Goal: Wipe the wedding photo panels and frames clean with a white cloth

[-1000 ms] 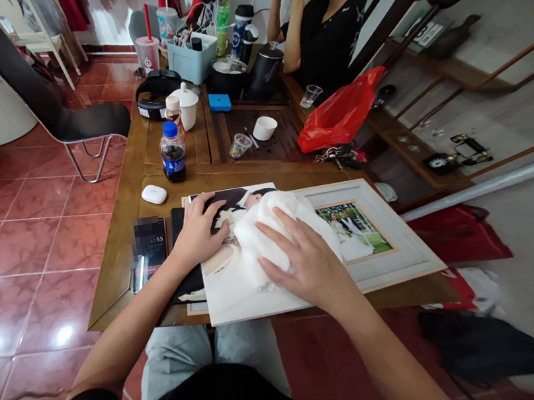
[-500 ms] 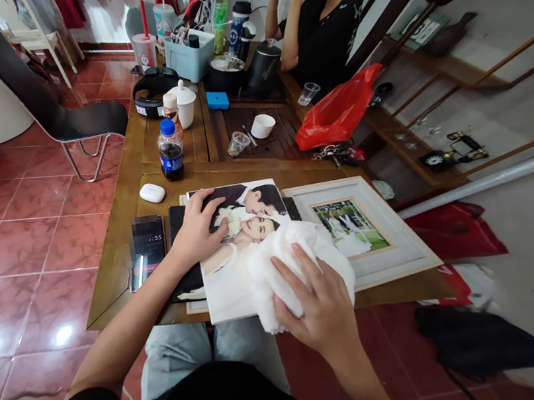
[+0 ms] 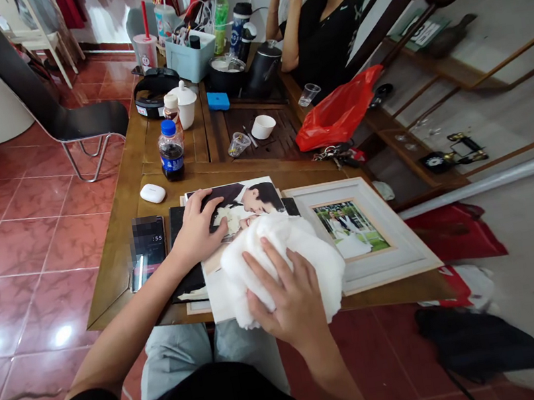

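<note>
A large wedding photo print (image 3: 266, 192) lies near the table's front edge, on top of a dark panel (image 3: 178, 221). My left hand (image 3: 201, 225) rests on its upper left part with the fingers spread. Bunched under my right hand (image 3: 288, 290) is a white cloth (image 3: 326, 258), pressed on the print's lower right and gripped by the fingers. The cloth hides much of the print. Beside it, on the right, lies a light framed photo (image 3: 351, 227) of a couple on grass, its left part covered.
On the left of the table are a phone (image 3: 150, 251), a white earbud case (image 3: 152, 193) and a cola bottle (image 3: 171, 154). Farther back stand a white lidded cup (image 3: 186, 105) and a blue basket (image 3: 192, 59). A red plastic bag (image 3: 339, 112) lies near a seated person (image 3: 327, 37).
My right hand has slid the white cloth leftward over the print, covering more of the lower face in it. The print has shifted slightly. My left hand stays in place.
</note>
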`<state>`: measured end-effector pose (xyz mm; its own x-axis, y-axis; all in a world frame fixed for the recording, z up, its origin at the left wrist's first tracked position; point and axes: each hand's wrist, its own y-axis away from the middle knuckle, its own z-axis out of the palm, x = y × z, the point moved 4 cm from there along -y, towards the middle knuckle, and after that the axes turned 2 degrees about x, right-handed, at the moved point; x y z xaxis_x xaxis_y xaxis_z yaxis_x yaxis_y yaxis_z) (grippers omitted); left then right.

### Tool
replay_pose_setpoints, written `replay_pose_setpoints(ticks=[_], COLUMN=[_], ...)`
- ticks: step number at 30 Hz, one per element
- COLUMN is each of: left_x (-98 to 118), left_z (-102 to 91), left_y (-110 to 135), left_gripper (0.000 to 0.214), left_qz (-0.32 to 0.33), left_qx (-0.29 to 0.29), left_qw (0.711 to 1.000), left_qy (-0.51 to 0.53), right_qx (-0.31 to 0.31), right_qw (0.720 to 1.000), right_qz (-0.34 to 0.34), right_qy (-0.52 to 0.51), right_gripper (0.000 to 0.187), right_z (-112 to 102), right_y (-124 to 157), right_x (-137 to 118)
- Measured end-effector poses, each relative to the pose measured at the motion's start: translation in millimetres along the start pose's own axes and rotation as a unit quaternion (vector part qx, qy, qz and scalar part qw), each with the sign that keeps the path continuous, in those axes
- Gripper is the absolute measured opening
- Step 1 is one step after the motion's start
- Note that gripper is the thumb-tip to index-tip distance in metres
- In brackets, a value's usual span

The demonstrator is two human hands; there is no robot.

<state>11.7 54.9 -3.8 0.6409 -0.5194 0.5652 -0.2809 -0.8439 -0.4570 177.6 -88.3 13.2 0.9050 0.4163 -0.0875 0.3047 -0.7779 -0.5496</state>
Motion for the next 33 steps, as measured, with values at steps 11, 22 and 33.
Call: replay_pose_setpoints(ticks=[11, 22, 33], left_x=[0, 1, -1], left_z=[-3.0, -1.4, -0.9], left_y=[-1, -1, -1], left_gripper=[0.038, 0.038, 0.039], left_qz=[0.004, -0.005, 0.001], left_qx=[-0.012, -0.014, -0.007], left_qw=[1.000, 1.000, 1.000], left_qy=[0.005, 0.000, 0.007], right_qx=[-0.011, 0.007, 0.009], right_qw=[0.999, 0.996, 1.000], right_qz=[-0.002, 0.072, 0.022], right_qy=[-0.044, 0.059, 0.010], right_gripper=[0.054, 0.057, 0.066], right_z=[4, -8, 4], right_y=[-3, 9, -4], right_x=[-26, 38, -13])
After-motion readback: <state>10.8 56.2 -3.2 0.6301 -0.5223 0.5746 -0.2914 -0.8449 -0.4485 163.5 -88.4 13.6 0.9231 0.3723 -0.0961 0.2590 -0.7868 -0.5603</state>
